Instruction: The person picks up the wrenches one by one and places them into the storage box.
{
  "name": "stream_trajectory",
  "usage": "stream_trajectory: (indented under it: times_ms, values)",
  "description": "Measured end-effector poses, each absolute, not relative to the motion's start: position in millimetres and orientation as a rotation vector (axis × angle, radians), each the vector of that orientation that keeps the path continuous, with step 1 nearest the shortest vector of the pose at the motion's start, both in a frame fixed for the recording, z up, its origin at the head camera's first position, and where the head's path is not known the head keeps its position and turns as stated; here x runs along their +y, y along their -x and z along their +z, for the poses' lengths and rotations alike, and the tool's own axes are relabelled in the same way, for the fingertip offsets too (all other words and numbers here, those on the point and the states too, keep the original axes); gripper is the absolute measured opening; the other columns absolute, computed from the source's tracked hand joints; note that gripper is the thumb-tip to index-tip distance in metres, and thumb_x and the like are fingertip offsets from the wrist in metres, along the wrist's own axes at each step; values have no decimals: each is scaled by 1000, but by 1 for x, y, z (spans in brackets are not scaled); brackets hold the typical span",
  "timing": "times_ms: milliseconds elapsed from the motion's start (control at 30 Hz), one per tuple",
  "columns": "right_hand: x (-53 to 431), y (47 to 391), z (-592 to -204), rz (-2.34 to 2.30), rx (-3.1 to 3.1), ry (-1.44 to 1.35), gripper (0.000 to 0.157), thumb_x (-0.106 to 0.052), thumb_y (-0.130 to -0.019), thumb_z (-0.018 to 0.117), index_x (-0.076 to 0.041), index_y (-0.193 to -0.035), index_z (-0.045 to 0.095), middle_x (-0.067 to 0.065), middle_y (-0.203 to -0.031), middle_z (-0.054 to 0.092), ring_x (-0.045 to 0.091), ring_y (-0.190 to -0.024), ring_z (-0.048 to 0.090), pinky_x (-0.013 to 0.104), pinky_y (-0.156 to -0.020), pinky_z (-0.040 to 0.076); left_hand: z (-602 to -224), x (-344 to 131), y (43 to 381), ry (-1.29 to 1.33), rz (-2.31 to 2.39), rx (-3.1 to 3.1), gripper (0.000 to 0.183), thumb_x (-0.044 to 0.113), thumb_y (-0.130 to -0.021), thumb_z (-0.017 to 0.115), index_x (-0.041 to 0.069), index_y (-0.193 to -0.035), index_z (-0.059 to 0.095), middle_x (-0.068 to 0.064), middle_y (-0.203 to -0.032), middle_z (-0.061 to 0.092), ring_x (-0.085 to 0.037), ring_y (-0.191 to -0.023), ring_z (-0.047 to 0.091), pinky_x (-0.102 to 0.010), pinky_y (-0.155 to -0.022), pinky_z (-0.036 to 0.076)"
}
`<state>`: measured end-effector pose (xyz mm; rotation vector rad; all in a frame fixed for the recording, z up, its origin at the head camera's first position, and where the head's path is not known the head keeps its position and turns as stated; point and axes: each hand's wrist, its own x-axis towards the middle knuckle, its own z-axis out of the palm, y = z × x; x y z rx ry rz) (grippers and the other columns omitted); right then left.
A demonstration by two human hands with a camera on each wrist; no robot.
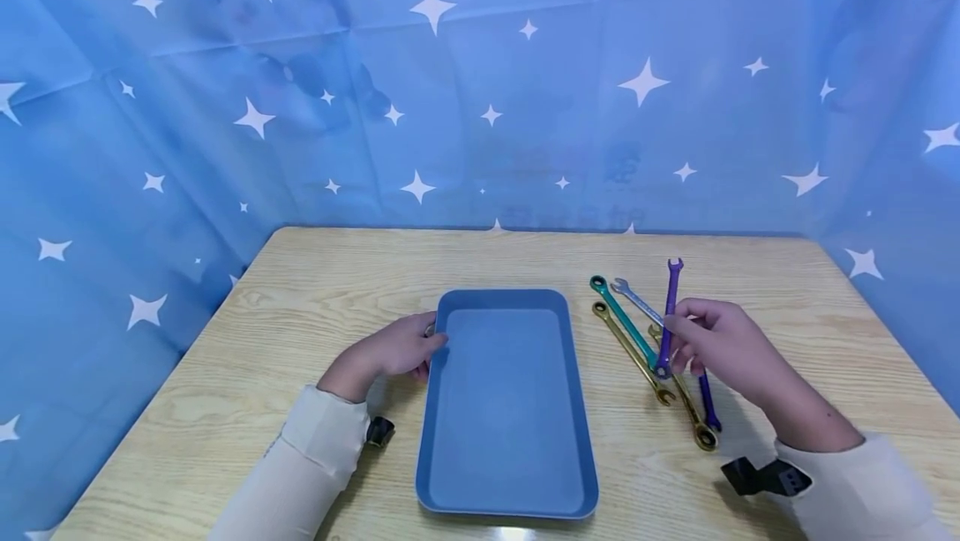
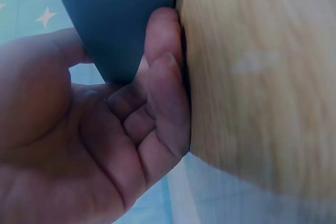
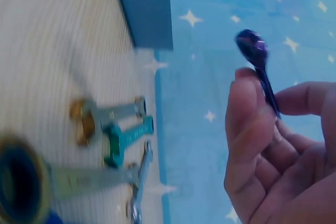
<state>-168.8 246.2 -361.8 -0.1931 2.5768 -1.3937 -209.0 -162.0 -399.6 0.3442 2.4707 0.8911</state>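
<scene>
A blue rectangular tray (image 1: 502, 408) lies on the table. My left hand (image 1: 401, 347) grips its left wall, thumb at the rim and fingers against the outer side (image 2: 121, 24). A purple wrench (image 1: 672, 299) is pinched between the thumb and fingers of my right hand (image 1: 723, 341). In the right wrist view, one end of that purple wrench (image 3: 254, 48) sticks out past the fingertips, raised off the table. Around and below this hand lie a teal wrench (image 1: 626, 316), a silver wrench (image 1: 637, 301), two gold wrenches (image 1: 630, 345) and a dark blue-purple wrench (image 1: 707, 399), partly hidden.
The light wood table (image 1: 315, 274) reaches back to a blue curtain (image 1: 480, 141) with white stars, which also hangs at both sides. Black straps (image 1: 765, 477) show at both sleeves. The loose wrenches lie close together, right of the tray.
</scene>
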Motion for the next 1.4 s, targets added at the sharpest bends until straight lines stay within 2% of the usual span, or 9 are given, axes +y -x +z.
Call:
stream_trajectory:
  times_ms: [167,333,600,1000,1400]
  values:
    - [238,166,-360,-1506,2472,220,44,-42,-94,47,1,-88,57,17,-70,64,33,-63,63,39,-52,51,-400,-162,208,-345,900,2464,40,29,-99,39,16,-136,38,-7,-65,62,-21,-57,62,-30,-65,49]
    - [233,163,-358,-1525,2438,214,40,-40,-94,49,-4,-101,61,11,-72,64,32,-62,62,38,-53,50,-399,-162,209,-351,909,2455,40,28,-99,38,17,-137,37,-8,-65,62,-21,-57,61,-31,-64,49]
    - [224,159,-356,-1549,2362,251,38,-39,-93,49,-10,-118,56,11,-73,65,34,-62,61,40,-55,51,-400,-162,209,-356,897,2465,39,30,-99,38,18,-137,38,-7,-64,62,-21,-56,61,-31,-67,48]
    - [209,150,-358,-1590,2221,272,35,-37,-93,52,-10,-115,50,12,-71,63,35,-60,61,41,-50,50,-401,-162,210,-339,901,2454,48,31,-99,38,18,-144,29,-7,-63,62,-21,-57,61,-30,-67,48]
    - [199,143,-359,-1565,2174,373,33,-35,-93,51,-9,-113,49,14,-68,62,35,-60,61,40,-49,49,-401,-162,209,-368,913,2454,34,30,-100,37,21,-132,41,-7,-65,61,-22,-57,61,-31,-65,48]
